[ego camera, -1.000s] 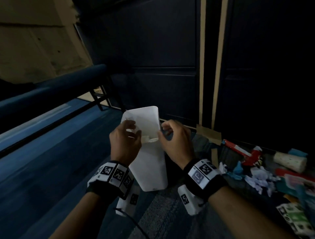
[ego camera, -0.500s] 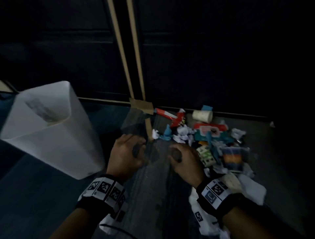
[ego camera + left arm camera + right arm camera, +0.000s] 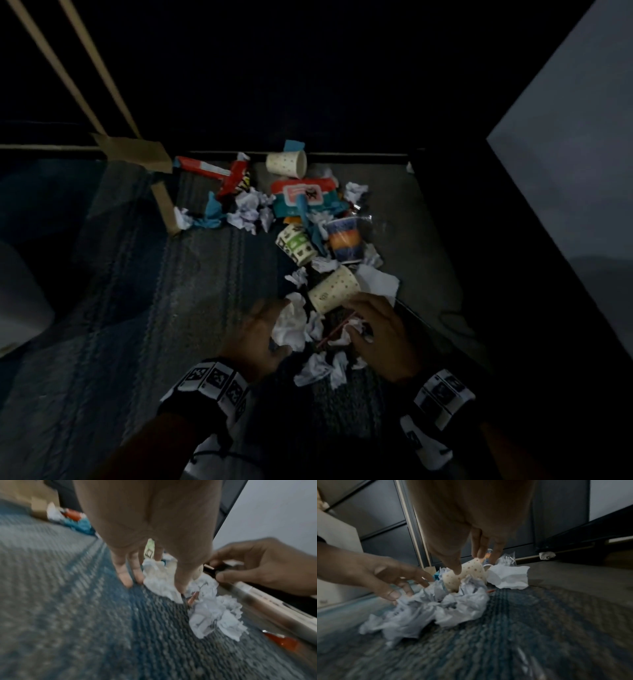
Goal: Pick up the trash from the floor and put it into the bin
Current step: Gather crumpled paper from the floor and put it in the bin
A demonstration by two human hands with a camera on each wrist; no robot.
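Dim blue-grey carpet (image 3: 144,274) fills my head view, running up to dark cabinet doors (image 3: 308,85), with the white bin (image 3: 20,301) at the far left edge, well apart from the trash. Litter lies in a heap against the doors: a dotted cup (image 3: 287,163), a red wrapper (image 3: 219,171), a teal packet (image 3: 305,197), two printed cups, and crumpled paper (image 3: 291,325) nearest me. I have my left hand (image 3: 255,339) down at the left side of that paper and my right hand (image 3: 380,339) at its right, just below a second dotted cup (image 3: 334,289) lying on its side; both hands are blurred here, so I cannot tell the grip from this view. On the left wrist view, my left hand (image 3: 150,534) points down with fingers (image 3: 126,577) straight and spread, tips on the carpet and against the paper (image 3: 159,580); nothing is held. My right hand (image 3: 267,566) appears opposite, fingers loosely curled over a dark strip, not clearly clasping it. On the right wrist view, my right hand (image 3: 471,527) hangs relaxed, fingertips touching the dotted cup (image 3: 467,572), while my left hand (image 3: 373,573) reaches in with thumb and fingers spread on the paper (image 3: 436,605), gripping nothing.
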